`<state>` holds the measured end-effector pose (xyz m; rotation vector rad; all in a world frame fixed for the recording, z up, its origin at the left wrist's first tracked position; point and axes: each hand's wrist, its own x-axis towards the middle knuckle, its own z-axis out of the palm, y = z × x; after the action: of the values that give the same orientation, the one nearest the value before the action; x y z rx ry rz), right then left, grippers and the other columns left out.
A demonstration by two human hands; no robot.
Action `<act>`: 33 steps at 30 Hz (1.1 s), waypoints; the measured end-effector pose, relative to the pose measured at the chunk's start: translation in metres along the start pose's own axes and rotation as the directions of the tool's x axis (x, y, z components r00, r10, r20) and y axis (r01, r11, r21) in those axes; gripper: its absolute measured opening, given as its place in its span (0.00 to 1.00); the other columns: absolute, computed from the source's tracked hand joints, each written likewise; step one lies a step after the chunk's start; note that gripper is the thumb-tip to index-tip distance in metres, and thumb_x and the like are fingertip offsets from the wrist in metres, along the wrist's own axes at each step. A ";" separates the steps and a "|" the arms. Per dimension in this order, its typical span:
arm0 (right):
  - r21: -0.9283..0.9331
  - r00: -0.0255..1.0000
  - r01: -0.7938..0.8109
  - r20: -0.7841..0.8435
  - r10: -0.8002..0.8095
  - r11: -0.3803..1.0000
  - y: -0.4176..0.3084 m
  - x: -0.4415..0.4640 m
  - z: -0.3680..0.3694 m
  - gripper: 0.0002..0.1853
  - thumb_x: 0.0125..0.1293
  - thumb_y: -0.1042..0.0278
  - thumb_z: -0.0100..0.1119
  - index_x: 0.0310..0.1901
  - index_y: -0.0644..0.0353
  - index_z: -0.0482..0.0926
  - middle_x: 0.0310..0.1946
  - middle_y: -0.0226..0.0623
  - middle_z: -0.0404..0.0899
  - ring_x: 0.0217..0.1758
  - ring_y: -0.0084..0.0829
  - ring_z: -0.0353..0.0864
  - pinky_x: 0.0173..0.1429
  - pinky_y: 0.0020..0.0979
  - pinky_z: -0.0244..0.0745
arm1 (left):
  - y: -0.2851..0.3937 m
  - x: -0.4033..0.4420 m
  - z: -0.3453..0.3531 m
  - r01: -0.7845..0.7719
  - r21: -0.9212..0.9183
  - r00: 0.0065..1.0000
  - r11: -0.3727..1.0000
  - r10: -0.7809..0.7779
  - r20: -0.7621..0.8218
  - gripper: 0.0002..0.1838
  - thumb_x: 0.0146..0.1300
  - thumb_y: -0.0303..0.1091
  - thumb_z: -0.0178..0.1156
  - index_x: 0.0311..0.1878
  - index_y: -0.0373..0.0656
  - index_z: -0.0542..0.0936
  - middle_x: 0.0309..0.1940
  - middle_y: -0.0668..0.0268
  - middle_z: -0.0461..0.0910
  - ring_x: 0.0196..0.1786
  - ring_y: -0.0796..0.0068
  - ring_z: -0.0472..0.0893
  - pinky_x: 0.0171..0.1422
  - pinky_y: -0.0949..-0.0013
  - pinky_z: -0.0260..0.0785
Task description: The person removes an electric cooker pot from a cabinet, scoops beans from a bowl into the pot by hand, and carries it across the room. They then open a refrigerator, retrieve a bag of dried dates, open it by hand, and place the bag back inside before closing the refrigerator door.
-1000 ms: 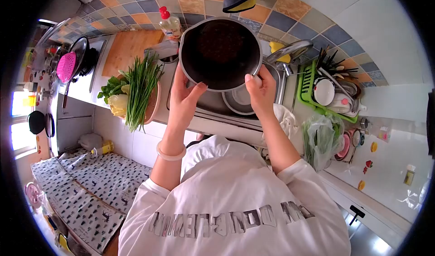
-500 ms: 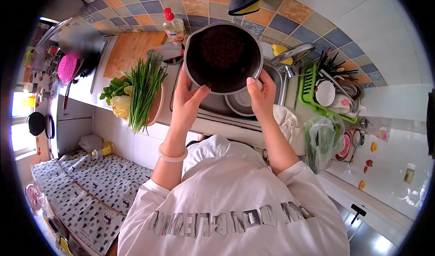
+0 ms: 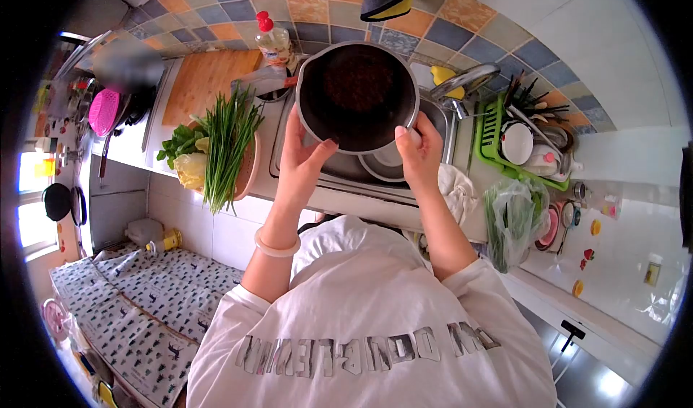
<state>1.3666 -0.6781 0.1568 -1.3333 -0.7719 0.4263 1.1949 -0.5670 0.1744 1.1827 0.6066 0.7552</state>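
A dark-lined pot [image 3: 357,130] with a light metal rim is held up over the sink [image 3: 333,168]. Small dark reddish-brown pieces [image 3: 359,83], too dim to name, cover the middle of its bottom. My left hand [image 3: 304,155] grips the pot's near left side, thumb at the rim. On the near right side, my right hand [image 3: 420,152] closes round what looks like the pot's short handle, its thumb up. Below the pot, a round pale vessel [image 3: 382,166] shows in part inside the sink.
Left of the sink, green chives [image 3: 232,145] and leafy vegetables lie in a basket [image 3: 250,170]. A cutting board [image 3: 209,83], a cleaver [image 3: 260,82] and a soap bottle [image 3: 274,44] stand behind. To the right are the faucet [image 3: 462,83], a green dish rack [image 3: 491,137] and a bagged vegetable [image 3: 514,220].
The pot sits very slightly lower in view and both hands keep their hold on it. The surroundings have shifted a little with my head.
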 end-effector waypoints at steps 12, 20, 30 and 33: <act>-0.295 0.931 -0.107 0.305 0.199 0.950 0.024 -0.017 -0.043 0.14 0.65 0.63 0.64 0.34 0.64 0.73 0.30 0.38 0.70 0.37 0.30 0.70 0.43 0.32 0.66 | -0.052 -0.054 0.002 0.317 -0.046 0.933 0.947 -0.320 -0.163 0.38 0.65 0.24 0.50 0.79 0.52 0.53 0.61 0.64 0.73 0.55 0.72 0.79 0.55 0.66 0.76; -0.388 0.890 0.151 0.453 0.046 0.909 0.008 -0.018 -0.037 0.08 0.62 0.81 0.51 0.42 0.68 0.76 0.39 0.48 0.79 0.48 0.47 0.79 0.56 0.42 0.73 | -0.119 -0.069 0.015 0.335 0.074 0.931 0.939 -0.318 -0.181 0.49 0.64 0.19 0.51 0.82 0.57 0.38 0.70 0.62 0.65 0.48 0.74 0.79 0.48 0.70 0.78; -0.908 0.667 0.112 0.370 0.647 0.404 0.168 -0.018 0.013 0.32 0.65 0.67 0.52 0.71 0.66 0.65 0.72 0.53 0.64 0.73 0.48 0.67 0.73 0.43 0.67 | -0.132 -0.070 0.041 0.198 0.266 0.980 0.943 -0.198 -0.029 0.50 0.55 0.11 0.49 0.81 0.40 0.40 0.78 0.54 0.52 0.77 0.65 0.57 0.65 0.76 0.64; -0.890 0.640 0.327 0.455 0.620 0.317 0.207 -0.018 0.015 0.32 0.69 0.60 0.49 0.73 0.61 0.64 0.74 0.48 0.62 0.77 0.43 0.62 0.76 0.43 0.62 | -0.134 -0.070 0.044 0.194 0.212 0.980 0.958 -0.197 -0.010 0.50 0.54 0.11 0.47 0.81 0.40 0.40 0.78 0.53 0.52 0.78 0.64 0.55 0.70 0.75 0.58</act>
<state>1.3738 -0.6362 -0.0474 -2.4694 -1.8325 0.8060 1.2120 -0.6733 0.0600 1.2994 0.7973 0.5238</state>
